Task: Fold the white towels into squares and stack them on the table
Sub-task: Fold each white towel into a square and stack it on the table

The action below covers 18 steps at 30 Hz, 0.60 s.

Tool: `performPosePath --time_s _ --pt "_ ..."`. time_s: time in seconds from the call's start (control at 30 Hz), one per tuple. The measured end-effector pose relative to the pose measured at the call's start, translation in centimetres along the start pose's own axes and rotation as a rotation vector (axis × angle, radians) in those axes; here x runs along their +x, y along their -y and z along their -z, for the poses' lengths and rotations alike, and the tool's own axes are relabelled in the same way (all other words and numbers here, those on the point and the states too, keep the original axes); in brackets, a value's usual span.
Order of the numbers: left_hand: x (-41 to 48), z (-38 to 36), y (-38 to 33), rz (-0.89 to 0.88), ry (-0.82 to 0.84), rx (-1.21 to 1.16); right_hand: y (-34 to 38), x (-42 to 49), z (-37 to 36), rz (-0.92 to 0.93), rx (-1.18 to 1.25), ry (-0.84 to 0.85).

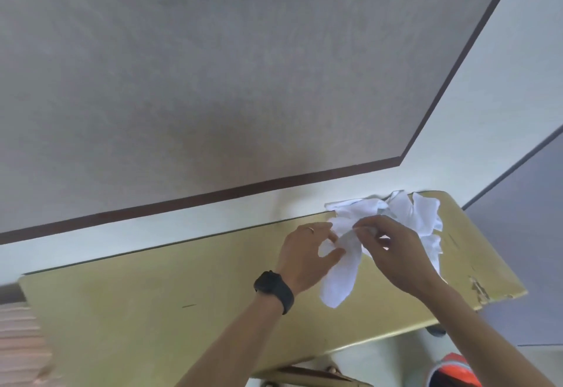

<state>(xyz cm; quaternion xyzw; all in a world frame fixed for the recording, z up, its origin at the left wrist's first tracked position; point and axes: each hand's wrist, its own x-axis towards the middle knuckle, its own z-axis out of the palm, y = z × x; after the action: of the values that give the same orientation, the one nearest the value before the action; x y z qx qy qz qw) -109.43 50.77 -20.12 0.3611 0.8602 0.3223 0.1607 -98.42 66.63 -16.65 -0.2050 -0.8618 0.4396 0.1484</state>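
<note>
Towel (336,280) hangs crumpled over the yellow table (137,310); I see left hand (306,254) and right hand (396,252) both pinching its top, just beside the towel pile (408,213) at the far right corner.

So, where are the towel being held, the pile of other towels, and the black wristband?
held towel (336,280), head view, on its hanging lower end.
towel pile (423,213), head view, on the top white cloth.
black wristband (274,290), head view, on the band's outer face.

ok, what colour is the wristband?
Black, no pattern. The wristband shows best in the head view.
</note>
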Motion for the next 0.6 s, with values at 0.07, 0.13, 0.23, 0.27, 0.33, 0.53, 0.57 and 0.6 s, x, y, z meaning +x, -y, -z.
performPosePath --time_s 0.07,0.13,0.23,0.27,0.33,0.53,0.57,0.6 --pt "-1.8 0.3 1.6 0.053 -0.007 -0.008 0.5 -0.7 -1.0 0.01 0.013 0.044" --pt "-3.7 0.8 3.2 0.075 0.008 0.026 0.4 -1.5 -2.2 0.008 0.021 0.093" --pt "-6.6 2.1 6.1 0.055 0.046 0.215 -0.5 -2.7 -3.9 0.002 0.009 0.136" --pt "-7.4 2.6 7.3 0.059 0.063 0.284 -0.9 -3.1 -4.5 -0.002 -0.001 0.152" --pt "-8.9 3.6 9.5 0.085 0.11 0.401 -1.9 -3.9 -5.6 -0.009 -0.039 0.184" --pt "-11.9 5.8 14.2 0.146 0.183 0.616 -4.0 -4.2 -8.2 0.061 -0.28 0.285" --pt "-11.9 6.1 14.7 0.168 0.162 0.603 -4.1 -3.8 -8.6 0.078 -0.336 0.299" --pt "-11.7 6.3 15.1 0.196 0.131 0.58 -4.2 -3.2 -9.0 0.09 -0.392 0.311"
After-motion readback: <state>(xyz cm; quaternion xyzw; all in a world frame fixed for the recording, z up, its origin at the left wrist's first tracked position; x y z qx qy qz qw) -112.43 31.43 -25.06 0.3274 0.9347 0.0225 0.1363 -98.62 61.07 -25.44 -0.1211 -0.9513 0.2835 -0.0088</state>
